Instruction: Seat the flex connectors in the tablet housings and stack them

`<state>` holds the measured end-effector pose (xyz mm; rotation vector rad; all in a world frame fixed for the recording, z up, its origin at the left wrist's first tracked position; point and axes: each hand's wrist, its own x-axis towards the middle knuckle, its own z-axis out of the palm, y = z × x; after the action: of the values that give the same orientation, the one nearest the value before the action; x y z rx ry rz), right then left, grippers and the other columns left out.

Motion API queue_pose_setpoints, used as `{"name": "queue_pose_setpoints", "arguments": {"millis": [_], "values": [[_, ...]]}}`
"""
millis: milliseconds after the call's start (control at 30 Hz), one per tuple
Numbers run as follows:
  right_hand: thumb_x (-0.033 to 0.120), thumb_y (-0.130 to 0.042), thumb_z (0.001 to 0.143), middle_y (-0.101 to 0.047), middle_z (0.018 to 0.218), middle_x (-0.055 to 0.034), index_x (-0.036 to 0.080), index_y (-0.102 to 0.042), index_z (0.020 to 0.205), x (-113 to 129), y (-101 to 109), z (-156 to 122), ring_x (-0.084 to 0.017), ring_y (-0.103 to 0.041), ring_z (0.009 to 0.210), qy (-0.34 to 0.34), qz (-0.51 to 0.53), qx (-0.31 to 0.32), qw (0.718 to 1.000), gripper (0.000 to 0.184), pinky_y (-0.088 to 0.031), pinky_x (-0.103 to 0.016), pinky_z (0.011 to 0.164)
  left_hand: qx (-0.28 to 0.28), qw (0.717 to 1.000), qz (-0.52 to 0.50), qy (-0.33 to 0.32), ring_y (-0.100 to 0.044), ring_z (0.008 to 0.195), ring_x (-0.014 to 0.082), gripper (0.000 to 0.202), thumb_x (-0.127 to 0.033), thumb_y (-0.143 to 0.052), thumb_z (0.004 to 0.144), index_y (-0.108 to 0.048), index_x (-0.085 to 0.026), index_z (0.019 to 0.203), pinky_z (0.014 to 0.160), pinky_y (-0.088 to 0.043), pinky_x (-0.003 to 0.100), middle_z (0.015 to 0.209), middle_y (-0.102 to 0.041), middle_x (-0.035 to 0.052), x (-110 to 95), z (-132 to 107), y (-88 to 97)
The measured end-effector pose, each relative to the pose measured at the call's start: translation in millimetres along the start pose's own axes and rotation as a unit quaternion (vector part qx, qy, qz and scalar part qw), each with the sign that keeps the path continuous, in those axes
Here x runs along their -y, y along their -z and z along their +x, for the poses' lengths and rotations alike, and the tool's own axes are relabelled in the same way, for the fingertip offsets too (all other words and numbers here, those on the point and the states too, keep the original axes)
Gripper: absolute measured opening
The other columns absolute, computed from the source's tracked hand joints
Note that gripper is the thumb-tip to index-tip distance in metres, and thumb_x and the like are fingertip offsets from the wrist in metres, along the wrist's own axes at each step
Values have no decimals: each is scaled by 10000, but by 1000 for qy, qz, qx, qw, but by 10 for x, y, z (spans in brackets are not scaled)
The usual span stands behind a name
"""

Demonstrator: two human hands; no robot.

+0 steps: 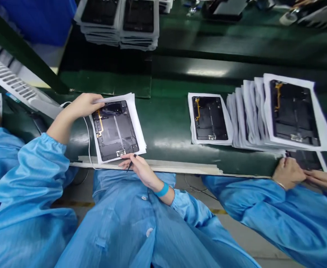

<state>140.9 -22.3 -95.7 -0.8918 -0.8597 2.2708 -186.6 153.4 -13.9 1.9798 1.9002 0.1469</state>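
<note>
In front of me a black tablet back housing (117,130) lies slightly turned on white sheets (137,124) at the bench's front edge. It carries an orange flex cable on its left, a grey strip down the middle and a small circuit board (121,153) at the bottom. My left hand (83,106) is closed on the housing's upper left corner, fingers over the rim. At the lower edge, beside the small board, my right hand (141,170) pinches a thin black tool (131,163); its exact kind is unclear.
To the right, another housing (210,117) lies on white sheets, beside a leaning stack of wrapped housings (294,111). Two more stacks (139,22) stand at the back. A white slatted device (21,85) and a cable (88,141) are left. Co-workers' hands (288,173) work at both sides.
</note>
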Motion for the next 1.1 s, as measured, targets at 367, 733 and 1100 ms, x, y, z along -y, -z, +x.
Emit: {"name": "queue_pose_setpoints", "arguments": {"millis": [367,733,1100], "values": [[922,-749,882,-873,930,-74,191,-884,985,376,438,-371,-203,-784,890,31,-33,52,998,750,-599,-327,866,-104,990,34,-84,-690,1050,531,439,-812,-553,760,-790,-450,833,992,-446,824,905,-800,93,-291,178,190],[878,-712,965,-829,959,-56,218,-829,955,455,1020,-970,-220,-754,971,136,5,-149,979,670,-568,-350,946,116,984,-48,-128,-809,1037,256,510,-434,-645,1081,-719,-174,1514,937,-649,376,1305,-823,110,-2906,1937,-800],[857,-763,929,-841,966,-84,225,-772,871,431,1324,-1384,-231,-773,917,166,40,-278,945,635,-600,-383,963,-10,986,-63,-157,-499,1555,434,233,-215,-528,1067,-736,-162,1155,1252,-403,524,1543,-627,222,-3442,2046,-1301]]}}
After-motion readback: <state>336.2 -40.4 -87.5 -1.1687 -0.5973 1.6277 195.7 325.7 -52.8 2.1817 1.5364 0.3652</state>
